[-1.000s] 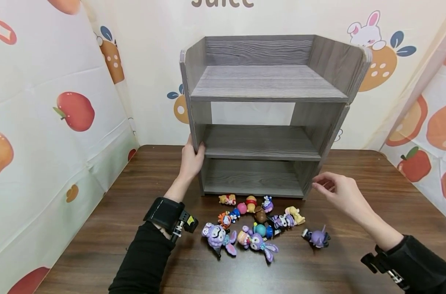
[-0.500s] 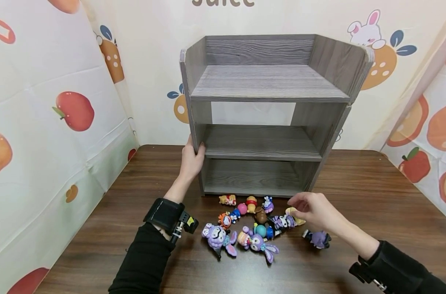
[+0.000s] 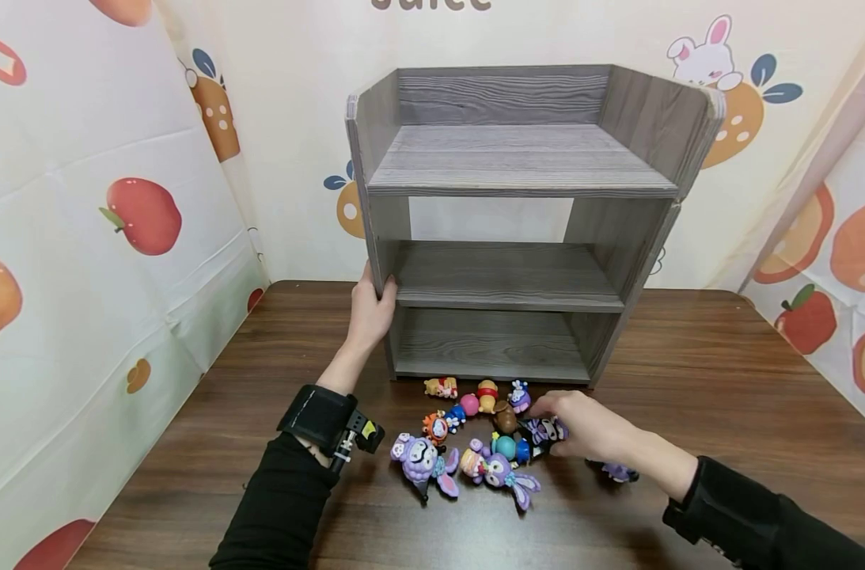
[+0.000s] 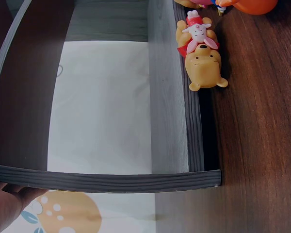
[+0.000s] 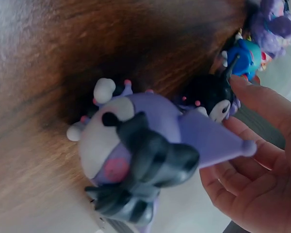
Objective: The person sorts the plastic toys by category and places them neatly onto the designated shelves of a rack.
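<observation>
Where the left grip [image 3: 371,313] holds: clasped on the grey shelf unit's [image 3: 503,273] left side, thumb at the near edge.
Shelf unit's handling: stiff board standing far on the table [image 3: 688,348]; probably bulky, best held by both sides.
Bear figurine [image 4: 203,63]: lies along the shelf unit's near edge; likely light.
Black-hooded figurine [image 5: 208,92]: lies right in the near cluster; likely hard, slippery plastic, safer held by the body than the thin ears.
Right grip [image 3: 589,427]: around that figurine; cannot tell whether it is pinched.
Black-bowed figurine [image 5: 136,145]: farthest right, seemingly top-heavy; hold the head.
</observation>
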A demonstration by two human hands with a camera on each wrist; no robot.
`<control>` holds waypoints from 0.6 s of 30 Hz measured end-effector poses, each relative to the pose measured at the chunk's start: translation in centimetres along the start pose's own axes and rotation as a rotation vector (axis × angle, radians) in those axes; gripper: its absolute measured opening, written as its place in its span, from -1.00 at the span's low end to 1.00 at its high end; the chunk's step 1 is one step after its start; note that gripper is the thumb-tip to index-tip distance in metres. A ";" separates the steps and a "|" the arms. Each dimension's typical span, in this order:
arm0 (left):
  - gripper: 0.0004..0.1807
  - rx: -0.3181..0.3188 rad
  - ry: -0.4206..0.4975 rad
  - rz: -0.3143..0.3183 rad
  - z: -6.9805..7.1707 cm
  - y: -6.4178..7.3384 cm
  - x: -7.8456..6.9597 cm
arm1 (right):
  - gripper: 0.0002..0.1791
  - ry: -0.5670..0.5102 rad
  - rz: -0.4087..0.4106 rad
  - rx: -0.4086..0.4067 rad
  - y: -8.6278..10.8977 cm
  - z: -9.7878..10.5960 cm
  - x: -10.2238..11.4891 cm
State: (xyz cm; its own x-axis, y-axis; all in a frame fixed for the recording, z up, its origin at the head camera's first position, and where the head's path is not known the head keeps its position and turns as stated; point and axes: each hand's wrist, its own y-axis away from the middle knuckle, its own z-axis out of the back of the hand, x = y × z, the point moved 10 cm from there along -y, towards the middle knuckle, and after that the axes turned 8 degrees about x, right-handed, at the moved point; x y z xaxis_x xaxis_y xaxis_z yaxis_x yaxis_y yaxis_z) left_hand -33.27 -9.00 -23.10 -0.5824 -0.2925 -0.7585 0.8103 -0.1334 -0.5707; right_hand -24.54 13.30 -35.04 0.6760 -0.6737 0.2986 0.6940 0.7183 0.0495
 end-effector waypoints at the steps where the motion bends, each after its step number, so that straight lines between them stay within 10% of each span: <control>1: -0.56 -0.001 0.002 0.001 0.0 0.0 0.0 | -0.54 0.015 0.000 0.007 -0.1 -0.1 0.1; 18: -0.55 -0.010 0.005 -0.010 0.1 0.0 -0.1 | -0.52 0.185 -0.090 0.100 -1.6 -1.3 0.4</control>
State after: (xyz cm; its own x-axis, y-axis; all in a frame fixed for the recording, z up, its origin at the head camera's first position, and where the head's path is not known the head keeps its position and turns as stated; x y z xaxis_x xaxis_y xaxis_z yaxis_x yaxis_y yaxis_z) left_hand -33.19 -9.06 -23.03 -0.5908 -0.2863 -0.7543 0.8037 -0.1264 -0.5815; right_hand -25.10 11.63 -36.22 0.6532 -0.7493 0.1089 0.7315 0.6616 0.1649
